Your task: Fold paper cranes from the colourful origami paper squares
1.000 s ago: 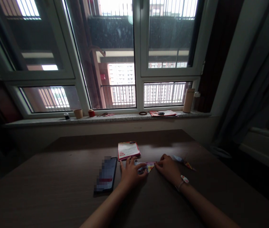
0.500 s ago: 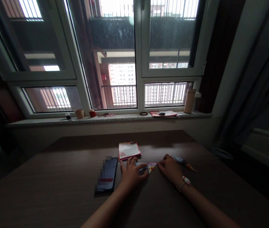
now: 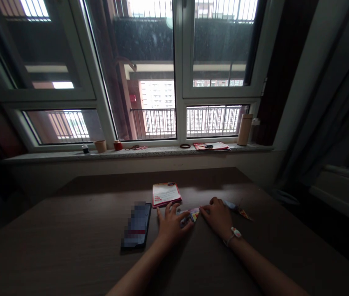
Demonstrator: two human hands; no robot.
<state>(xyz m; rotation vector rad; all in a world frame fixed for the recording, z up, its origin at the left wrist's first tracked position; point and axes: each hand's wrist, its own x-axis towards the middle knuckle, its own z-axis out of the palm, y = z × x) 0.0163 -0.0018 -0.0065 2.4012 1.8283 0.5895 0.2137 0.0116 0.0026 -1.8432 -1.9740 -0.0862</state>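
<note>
A small folded piece of colourful paper [image 3: 192, 215] lies on the dark wooden table [image 3: 69, 246] between my two hands. My left hand [image 3: 170, 224] lies flat on its left part, fingers spread and pressing down. My right hand [image 3: 216, 216] rests at the paper's right tip, fingers curled and pinching or pressing the edge. A band sits on my right wrist. A stack of square paper sheets with pink borders [image 3: 165, 193] lies just beyond my left hand. Another folded paper piece [image 3: 237, 209] sits right of my right hand.
A dark phone [image 3: 136, 225] lies left of my left hand. On the windowsill [image 3: 162, 153] stand a small cup [image 3: 100, 146], a red pot [image 3: 118, 145], papers with scissors [image 3: 209, 146] and a tall tan flask [image 3: 244, 129]. A curtain hangs at the right.
My right hand has slid a little left along the folded paper, toward my left hand. The left hand has stayed pressed on the paper.
</note>
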